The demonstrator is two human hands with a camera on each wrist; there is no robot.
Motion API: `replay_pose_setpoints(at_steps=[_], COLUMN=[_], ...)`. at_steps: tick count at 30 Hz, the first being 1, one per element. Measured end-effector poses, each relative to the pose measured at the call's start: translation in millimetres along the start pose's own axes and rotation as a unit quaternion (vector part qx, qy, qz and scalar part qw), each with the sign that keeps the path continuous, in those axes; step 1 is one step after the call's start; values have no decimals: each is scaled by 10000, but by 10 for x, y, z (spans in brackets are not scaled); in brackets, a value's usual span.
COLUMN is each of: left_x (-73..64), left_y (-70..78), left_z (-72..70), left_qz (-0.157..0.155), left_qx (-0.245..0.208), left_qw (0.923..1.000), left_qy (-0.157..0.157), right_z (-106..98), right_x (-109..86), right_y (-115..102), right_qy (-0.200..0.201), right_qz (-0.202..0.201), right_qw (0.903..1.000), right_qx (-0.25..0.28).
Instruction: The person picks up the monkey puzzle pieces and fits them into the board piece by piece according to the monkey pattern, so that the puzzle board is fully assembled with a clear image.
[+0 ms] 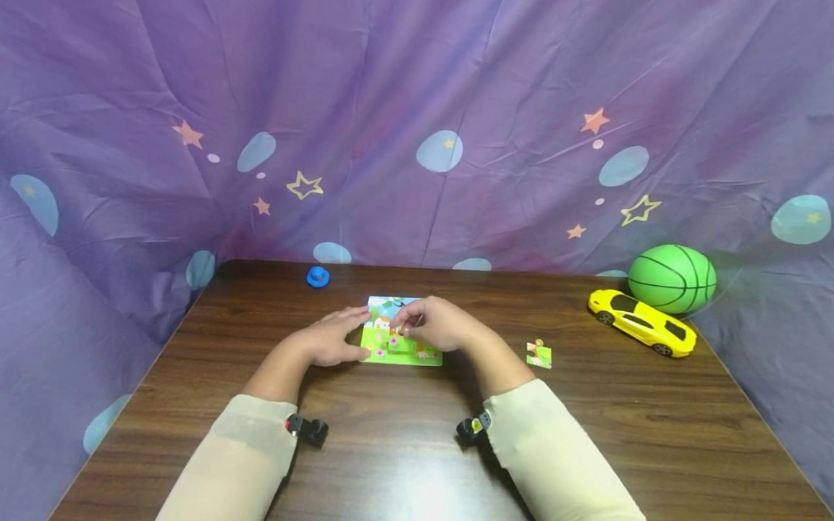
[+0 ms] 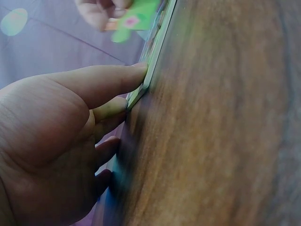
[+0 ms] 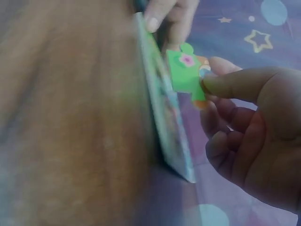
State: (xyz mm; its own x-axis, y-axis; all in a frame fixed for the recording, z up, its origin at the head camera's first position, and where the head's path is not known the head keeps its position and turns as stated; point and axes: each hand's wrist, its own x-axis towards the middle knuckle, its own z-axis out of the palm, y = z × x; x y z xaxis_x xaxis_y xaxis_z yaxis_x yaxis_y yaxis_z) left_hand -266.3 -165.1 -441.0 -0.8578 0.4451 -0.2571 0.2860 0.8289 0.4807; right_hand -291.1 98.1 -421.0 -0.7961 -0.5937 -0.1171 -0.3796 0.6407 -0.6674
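Observation:
A picture puzzle board (image 1: 374,354) with a house, green grass and flowers lies flat on the brown table. My left hand (image 1: 329,341) rests at its left side, fingers spread and fairly straight; the thumb touches the near corner and a fingertip meets the edge farther back. Above the board, my right hand (image 1: 441,325) pinches a green puzzle piece (image 3: 183,73) with a pink flower between thumb and fingers. In the right wrist view this piece stands tilted over the board's surface. Part of the board's right half is hidden beneath the right hand.
Right of the right forearm lies another puzzle piece (image 1: 539,355). A yellow toy car (image 1: 641,323) and a green ball (image 1: 672,279) stand at the far right. A small blue toy duck (image 1: 318,276) sits near the back edge, before a purple curtain (image 1: 365,108).

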Motion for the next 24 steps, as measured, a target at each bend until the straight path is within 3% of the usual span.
replay_pose_setpoints(at_steps=[6,13,24], left_x=[-1,0,10], left_y=[-1,-5,-10], left_z=[-1,14,8], left_qz=[-14,-36,-28], left_qx=[-29,-41,-29], left_qw=[10000,10000,10000], left_qy=[3,-25,-32], right_z=[73,111,135], right_x=[0,0,29], right_y=[34,35,69], right_qy=[95,-134,-267], right_qz=[-84,119,-185], right_qw=[9985,9985,9955], right_qx=[-535,-512,-885])
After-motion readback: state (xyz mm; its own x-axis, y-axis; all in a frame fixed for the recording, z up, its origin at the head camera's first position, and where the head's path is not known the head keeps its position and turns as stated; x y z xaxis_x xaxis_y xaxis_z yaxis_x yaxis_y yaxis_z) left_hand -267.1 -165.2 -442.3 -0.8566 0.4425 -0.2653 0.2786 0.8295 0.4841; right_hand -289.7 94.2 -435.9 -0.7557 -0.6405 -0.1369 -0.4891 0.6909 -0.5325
